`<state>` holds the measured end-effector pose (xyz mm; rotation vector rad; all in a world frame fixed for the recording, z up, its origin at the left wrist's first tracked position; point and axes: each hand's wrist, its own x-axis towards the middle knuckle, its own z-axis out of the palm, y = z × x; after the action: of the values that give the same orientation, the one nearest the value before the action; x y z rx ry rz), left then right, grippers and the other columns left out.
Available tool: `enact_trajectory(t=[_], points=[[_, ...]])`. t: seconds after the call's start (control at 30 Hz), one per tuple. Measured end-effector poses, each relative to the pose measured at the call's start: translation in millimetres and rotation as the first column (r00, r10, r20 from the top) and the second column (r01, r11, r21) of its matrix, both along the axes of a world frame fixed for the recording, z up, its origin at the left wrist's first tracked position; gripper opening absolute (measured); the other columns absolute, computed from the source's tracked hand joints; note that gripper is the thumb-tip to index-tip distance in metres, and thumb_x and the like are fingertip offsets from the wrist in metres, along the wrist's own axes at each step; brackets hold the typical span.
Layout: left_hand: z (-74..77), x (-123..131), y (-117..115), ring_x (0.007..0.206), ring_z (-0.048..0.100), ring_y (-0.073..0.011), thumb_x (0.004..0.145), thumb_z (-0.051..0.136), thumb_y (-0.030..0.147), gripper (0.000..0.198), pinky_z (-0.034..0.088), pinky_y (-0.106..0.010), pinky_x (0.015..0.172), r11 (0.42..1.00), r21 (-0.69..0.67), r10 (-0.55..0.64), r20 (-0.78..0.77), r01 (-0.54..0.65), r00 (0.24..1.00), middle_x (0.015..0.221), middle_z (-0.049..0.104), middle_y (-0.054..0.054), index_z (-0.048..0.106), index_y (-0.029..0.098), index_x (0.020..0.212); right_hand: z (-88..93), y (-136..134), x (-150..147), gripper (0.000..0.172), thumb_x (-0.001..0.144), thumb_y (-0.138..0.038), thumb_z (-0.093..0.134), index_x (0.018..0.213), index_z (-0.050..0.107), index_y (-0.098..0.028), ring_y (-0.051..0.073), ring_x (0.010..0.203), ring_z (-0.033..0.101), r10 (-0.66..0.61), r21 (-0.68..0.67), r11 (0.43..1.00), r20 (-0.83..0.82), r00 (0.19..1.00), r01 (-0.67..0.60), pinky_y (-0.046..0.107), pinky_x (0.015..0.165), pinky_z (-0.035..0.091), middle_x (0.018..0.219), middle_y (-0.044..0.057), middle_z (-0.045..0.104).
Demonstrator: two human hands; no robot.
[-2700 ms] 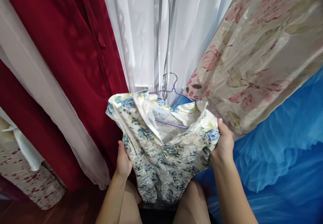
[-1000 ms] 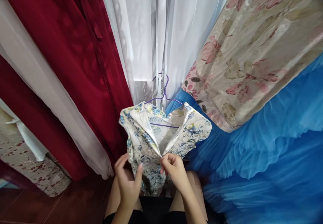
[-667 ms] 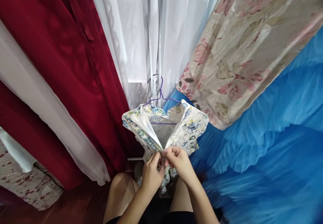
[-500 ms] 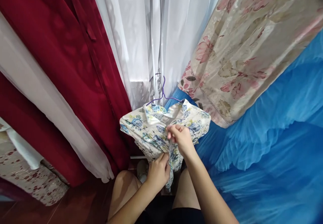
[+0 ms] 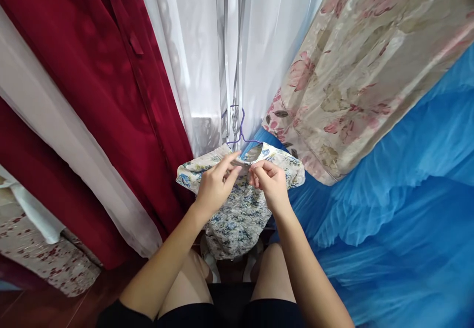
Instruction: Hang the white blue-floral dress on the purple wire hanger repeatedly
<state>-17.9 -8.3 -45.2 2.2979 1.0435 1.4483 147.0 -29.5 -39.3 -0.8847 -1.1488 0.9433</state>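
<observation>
A small cream garment with a blue flower print hangs in front of me on a purple wire hanger. My left hand pinches the fabric just below the collar, fingers pressed together. My right hand pinches the opposite edge of the neck opening, a finger's width from the left. The garment's front is drawn closed beneath both hands. The hanger's hook rises behind the collar, in front of a shiny metal pole.
Dark red dresses hang at the left beside white sheer fabric. A beige dress with pink flowers and blue tulle fill the right. Dark wooden floor shows at the lower left. My bare knees are below.
The garment's front, held open 2.7 s ago, is now closed. Both hands have climbed from its lower middle up to the collar.
</observation>
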Motion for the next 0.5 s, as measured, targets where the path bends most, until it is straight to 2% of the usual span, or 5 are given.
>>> enact_trajectory(t=[0.13, 0.23, 0.3, 0.4, 0.5], points=[[27.0, 12, 0, 0.083, 0.062, -0.0148, 0.101, 0.052, 0.022, 0.015, 0.046, -0.027, 0.076, 0.989, 0.146, -0.029, -0.04, 0.034, 0.999, 0.089, 0.067, -0.003, 0.065, 0.018, 0.093, -4.6, 6, -5, 0.025, 0.086, -0.04, 0.066, 0.073, 0.062, -0.019, 0.011, 0.049, 0.044, -0.062, 0.061, 0.997, 0.1, 0.993, 0.056, 0.025, 0.05, 0.033, 0.054, -0.004, 0.052], [35.7, 7, 0, 0.079, 0.06, -0.0137, 0.1, 0.053, 0.023, 0.014, 0.045, -0.026, 0.075, 0.985, 0.161, 0.043, 0.143, -0.066, 0.989, 0.083, 0.064, -0.002, 0.063, 0.017, 0.092, -21.2, 11, -13, 0.029, 0.087, -0.043, 0.064, 0.072, 0.06, -0.019, 0.011, 0.053, 0.04, -0.146, 0.072, 0.988, 0.201, 0.969, 0.134, 0.025, 0.052, 0.03, 0.058, -0.004, 0.05], [35.0, -10, 10, 0.076, 0.059, -0.0128, 0.1, 0.055, 0.028, 0.016, 0.045, -0.024, 0.073, 0.982, 0.099, 0.121, 0.341, -0.163, 0.932, 0.081, 0.062, -0.001, 0.064, 0.017, 0.092, -36.8, 11, -17, 0.03, 0.086, -0.043, 0.063, 0.068, 0.056, -0.02, 0.011, 0.052, 0.037, -0.138, 0.021, 0.99, 0.218, 0.966, 0.137, 0.025, 0.051, 0.029, 0.056, -0.005, 0.046], [18.0, -54, 41, 0.074, 0.057, -0.0117, 0.096, 0.06, 0.036, 0.021, 0.046, -0.021, 0.07, 0.976, -0.073, 0.199, 0.666, -0.203, 0.719, 0.078, 0.058, 0.0, 0.062, 0.016, 0.09, -55.9, 1, -21, 0.028, 0.082, -0.041, 0.064, 0.066, 0.054, -0.02, 0.011, 0.052, 0.038, -0.111, -0.061, 0.99, 0.189, 0.976, 0.124, 0.025, 0.052, 0.03, 0.055, -0.005, 0.046], [-17.3, -95, 70, 0.063, 0.052, -0.0097, 0.091, 0.066, 0.033, 0.026, 0.049, -0.022, 0.069, 0.961, -0.271, 0.23, 0.893, 0.053, 0.388, 0.068, 0.047, 0.004, 0.052, 0.017, 0.076, -63.8, -15, -27, 0.026, 0.083, -0.037, 0.063, 0.066, 0.054, -0.02, 0.011, 0.051, 0.037, -0.075, -0.091, 0.991, 0.199, 0.977, 0.095, 0.025, 0.051, 0.028, 0.055, -0.005, 0.045]])
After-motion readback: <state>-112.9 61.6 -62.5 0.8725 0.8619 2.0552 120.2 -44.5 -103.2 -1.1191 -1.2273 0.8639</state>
